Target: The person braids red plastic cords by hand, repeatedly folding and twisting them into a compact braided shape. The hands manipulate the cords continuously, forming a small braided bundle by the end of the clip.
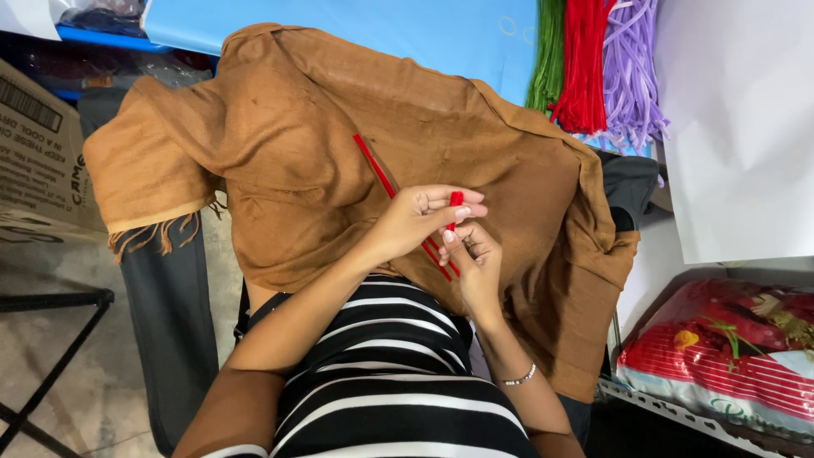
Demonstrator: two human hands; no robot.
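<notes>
Both hands are meeting right in the middle. The left hand has its grip pressed together, thumb and fingertips pinching the bent top end of a red pipe cleaner. Just under it, touching, the right hand comes up from below with fingers curled onto the same red stem, so that grip is pinching it too. There's a thin bracelet on the right wrist.

Out from the fingers, more red pipe cleaner stems run up and to the left in a straight diagonal line, and a short stretch of them shows between the two hands. They lie on a brown cloth spread over the lap, with a fringed edge hanging off at the left.

Below, a black and white striped top fills the foreground.

Further out, up at the top right, bundles of green, red and purple pipe cleaners hang side by side against a blue sheet. A cardboard box sits at the far left, and a red plastic-wrapped package lies on a wire shelf at lower right.
</notes>
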